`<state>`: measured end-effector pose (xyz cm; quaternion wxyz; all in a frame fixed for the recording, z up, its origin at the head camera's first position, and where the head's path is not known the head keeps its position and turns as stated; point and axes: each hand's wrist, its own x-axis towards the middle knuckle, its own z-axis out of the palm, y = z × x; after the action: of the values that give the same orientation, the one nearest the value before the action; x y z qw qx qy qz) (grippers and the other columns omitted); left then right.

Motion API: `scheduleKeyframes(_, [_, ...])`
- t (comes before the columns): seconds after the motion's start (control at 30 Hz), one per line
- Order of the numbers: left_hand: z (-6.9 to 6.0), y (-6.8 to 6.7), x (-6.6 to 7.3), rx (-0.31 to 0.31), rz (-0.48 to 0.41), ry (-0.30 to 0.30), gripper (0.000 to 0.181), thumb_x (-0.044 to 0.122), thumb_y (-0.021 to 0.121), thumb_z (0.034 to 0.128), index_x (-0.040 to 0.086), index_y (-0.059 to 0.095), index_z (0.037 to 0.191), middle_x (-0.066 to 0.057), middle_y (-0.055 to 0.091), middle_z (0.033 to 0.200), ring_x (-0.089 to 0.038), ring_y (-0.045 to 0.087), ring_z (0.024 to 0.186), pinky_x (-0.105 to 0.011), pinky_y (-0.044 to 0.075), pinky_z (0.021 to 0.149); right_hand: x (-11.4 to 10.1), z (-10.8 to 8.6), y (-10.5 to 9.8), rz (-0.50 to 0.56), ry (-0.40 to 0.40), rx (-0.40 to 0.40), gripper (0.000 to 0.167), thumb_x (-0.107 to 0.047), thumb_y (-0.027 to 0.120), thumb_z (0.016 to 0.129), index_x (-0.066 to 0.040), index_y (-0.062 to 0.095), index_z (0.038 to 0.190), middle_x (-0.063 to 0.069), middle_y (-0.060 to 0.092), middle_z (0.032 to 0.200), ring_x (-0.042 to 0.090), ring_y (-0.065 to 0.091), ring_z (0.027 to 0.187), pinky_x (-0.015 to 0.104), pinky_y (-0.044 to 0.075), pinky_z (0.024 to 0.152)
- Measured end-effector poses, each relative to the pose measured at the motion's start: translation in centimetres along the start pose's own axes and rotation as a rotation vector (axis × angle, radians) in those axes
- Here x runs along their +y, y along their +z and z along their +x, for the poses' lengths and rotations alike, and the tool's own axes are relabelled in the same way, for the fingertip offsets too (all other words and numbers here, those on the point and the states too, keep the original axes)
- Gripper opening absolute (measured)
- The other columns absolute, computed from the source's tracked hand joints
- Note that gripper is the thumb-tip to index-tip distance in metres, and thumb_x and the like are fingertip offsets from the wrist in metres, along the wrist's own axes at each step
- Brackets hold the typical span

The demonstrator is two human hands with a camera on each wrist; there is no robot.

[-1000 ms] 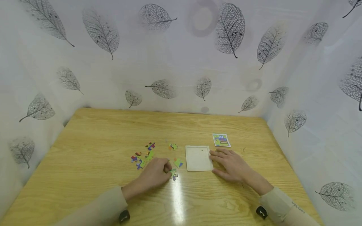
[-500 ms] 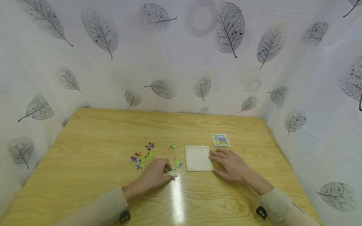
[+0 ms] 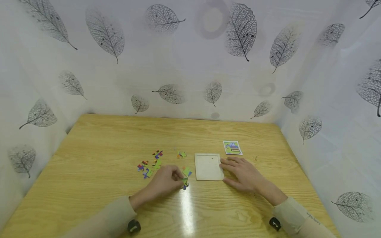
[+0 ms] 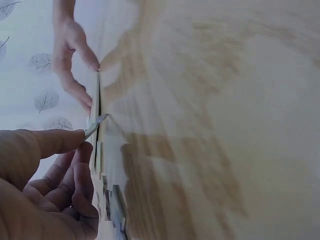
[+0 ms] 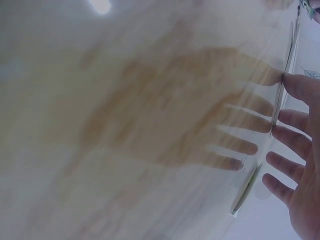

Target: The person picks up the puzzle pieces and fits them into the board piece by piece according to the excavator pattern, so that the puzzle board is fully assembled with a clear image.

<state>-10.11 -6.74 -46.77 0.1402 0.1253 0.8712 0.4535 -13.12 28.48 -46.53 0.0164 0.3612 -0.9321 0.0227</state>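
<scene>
Thumb and index finger of my left hand (image 3: pixel 165 179) pinch a jigsaw puzzle piece (image 3: pixel 185 185), green with a dark figure. In the left wrist view that puzzle piece (image 4: pixel 96 126) is tilted and raised off the table. A pale square puzzle tray (image 3: pixel 208 168) lies flat to its right, a small hole near its top. Fairly straight fingers of my right hand (image 3: pixel 242 173) touch the tray's right edge; the right wrist view shows the hand (image 5: pixel 302 145) with spread fingers. Two puzzle pieces (image 3: pixel 187 171) (image 3: pixel 182 154) lie between the left hand and the tray.
More loose puzzle pieces (image 3: pixel 146 169) lie scattered left of the left hand. Behind the right hand is a small picture card (image 3: pixel 233 147) showing a vehicle. Leaf-patterned curtains (image 3: pixel 190 66) enclose the wooden table (image 3: pixel 119 132) at the back and sides.
The puzzle piece at my left fingertips has tilted up and turned from pale with glare to darker green. My left hand has shifted slightly right. The right hand and tray hold still.
</scene>
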Motion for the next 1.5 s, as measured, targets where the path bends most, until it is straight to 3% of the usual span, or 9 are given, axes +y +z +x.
scheduleKeyframes(0.17, [1.2,-0.2,-0.1,-0.007,-0.097,-0.012,0.008,0.013,0.079,0.0907,0.011,0.073,0.094,0.0,0.073,0.09,-0.012,0.066,0.081,-0.022,0.057,0.07,0.0,0.0,-0.1,-0.005,0.004,-0.014,0.057,-0.048,0.069,0.098,-0.017,0.065,0.144,0.001,0.06,0.155,0.032,0.057,0.142,0.054,0.05,0.112])
scheduleKeyframes(0.4, [3.5,-0.4,0.4,-0.004,-0.169,-0.027,0.009,0.011,0.08,0.0907,0.008,0.074,0.097,-0.005,0.073,0.091,-0.014,0.066,0.077,-0.023,0.058,0.066,0.2,0.0,0.1,-0.014,0.005,-0.017,0.057,-0.049,0.069,0.098,-0.017,0.065,0.144,0.001,0.061,0.155,0.032,0.057,0.141,0.054,0.05,0.112])
scheduleKeyframes(0.6, [5.7,-0.4,0.9,0.031,-0.124,-0.037,0.008,0.015,0.08,0.0916,0.011,0.075,0.096,-0.002,0.074,0.091,-0.012,0.064,0.079,-0.022,0.054,0.071,0.2,0.1,0.2,-0.012,0.008,-0.015,0.056,-0.049,0.069,0.098,-0.017,0.065,0.144,0.001,0.061,0.155,0.032,0.057,0.14,0.055,0.05,0.113])
scheduleKeyframes(0.7, [6.9,-0.3,1.2,0.031,-0.13,-0.033,0.008,0.015,0.08,0.0917,0.01,0.075,0.097,-0.004,0.075,0.092,-0.014,0.065,0.075,-0.024,0.055,0.066,0.1,0.1,0.1,-0.009,0.011,-0.012,0.056,-0.048,0.069,0.098,-0.017,0.065,0.144,0.001,0.061,0.155,0.032,0.058,0.14,0.055,0.05,0.112])
scheduleKeyframes(1.03, [10.1,1.3,1.6,0.031,-0.025,0.018,0.01,0.017,0.08,0.0923,0.009,0.078,0.097,-0.004,0.076,0.092,-0.011,0.064,0.079,-0.023,0.053,0.072,0.0,0.2,0.0,0.0,0.018,-0.017,0.056,-0.047,0.069,0.097,-0.016,0.065,0.144,0.002,0.061,0.154,0.032,0.058,0.139,0.055,0.05,0.112])
scheduleKeyframes(1.33, [10.8,2.0,1.8,0.059,0.063,0.006,0.008,0.015,0.079,0.0922,0.008,0.077,0.097,-0.005,0.076,0.092,-0.013,0.066,0.081,-0.026,0.057,0.075,0.1,0.2,0.1,0.009,0.018,-0.021,0.057,-0.048,0.069,0.097,-0.016,0.064,0.145,0.002,0.06,0.156,0.032,0.057,0.14,0.055,0.05,0.112])
scheduleKeyframes(1.5, [10.8,2.3,2.3,0.055,0.115,-0.04,0.008,0.016,0.079,0.0923,0.01,0.077,0.098,-0.004,0.077,0.095,-0.014,0.067,0.082,-0.027,0.059,0.076,0.1,0.1,0.2,0.011,0.018,-0.019,0.057,-0.047,0.069,0.098,-0.016,0.064,0.144,0.002,0.06,0.155,0.032,0.058,0.14,0.056,0.05,0.112])
